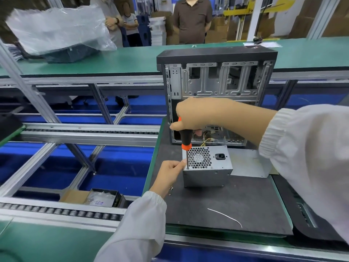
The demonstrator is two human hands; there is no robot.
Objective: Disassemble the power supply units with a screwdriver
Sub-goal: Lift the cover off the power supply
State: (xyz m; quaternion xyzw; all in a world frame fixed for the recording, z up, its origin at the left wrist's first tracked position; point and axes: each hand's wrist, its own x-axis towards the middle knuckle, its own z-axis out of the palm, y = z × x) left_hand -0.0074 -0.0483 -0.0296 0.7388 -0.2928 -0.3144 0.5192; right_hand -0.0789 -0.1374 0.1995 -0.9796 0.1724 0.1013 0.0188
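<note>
A green bench (132, 59) runs across the back, with three people standing behind it and a clear bag (56, 29) lying over a dark box at its left; nearer, an open case (217, 80) stands upright on a dark mat (236, 201), its metal frame bare; just in front of it sits the PSU (209, 168), fan grille and socket facing up, a flat metal plate (249, 163) beside it on the right; the right hand (204, 114) grips the screwdriver (186, 138) upright, tip at the PSU's near-left corner; the left hand (170, 174) pinches that corner by the shaft; a white wire (226, 216) lies on the mat nearer the camera.
</note>
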